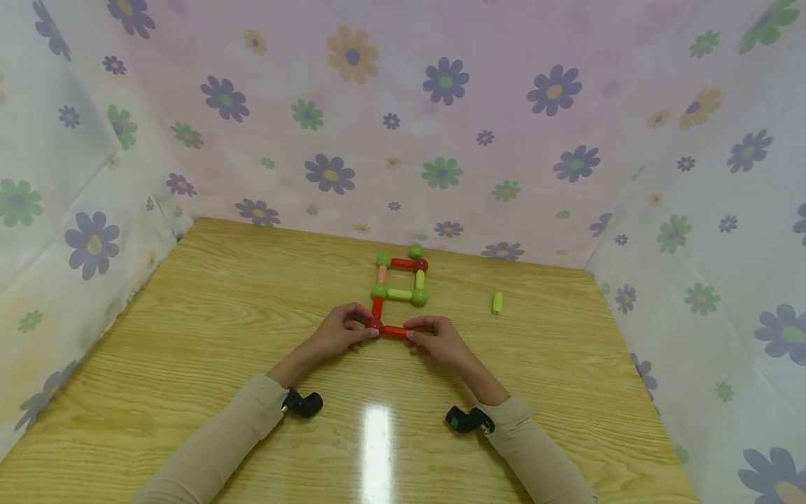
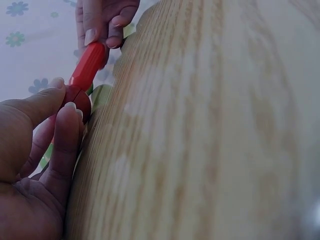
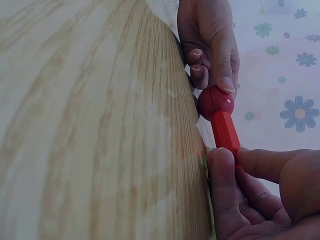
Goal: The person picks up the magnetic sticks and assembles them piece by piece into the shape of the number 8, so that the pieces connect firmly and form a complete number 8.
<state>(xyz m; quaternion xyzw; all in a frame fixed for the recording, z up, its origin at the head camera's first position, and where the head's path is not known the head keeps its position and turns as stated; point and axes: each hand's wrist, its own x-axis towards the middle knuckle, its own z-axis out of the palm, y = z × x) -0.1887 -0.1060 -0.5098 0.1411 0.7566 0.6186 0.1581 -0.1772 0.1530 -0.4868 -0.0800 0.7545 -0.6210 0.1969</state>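
My left hand (image 1: 341,332) pinches a dark red ball (image 1: 374,326) between thumb and fingers, at the near corner of a figure of rods and balls lying on the table. A red rod (image 1: 394,332) reaches right from that ball, and my right hand (image 1: 437,339) pinches its free end. In the right wrist view the red rod (image 3: 225,131) meets the ball (image 3: 216,102) end-on. Another red rod (image 1: 377,308) joins the held ball to a green ball (image 1: 379,291). Beyond it, rods and balls form a square, with a yellow-green rod (image 1: 399,295) as its near side.
A loose yellow-green rod (image 1: 497,303) lies on the wooden table (image 1: 554,364) to the right. One green ball (image 1: 415,250) sits behind the square's far right dark red ball (image 1: 420,265). Flowered cloth (image 1: 390,140) walls the back and both sides.
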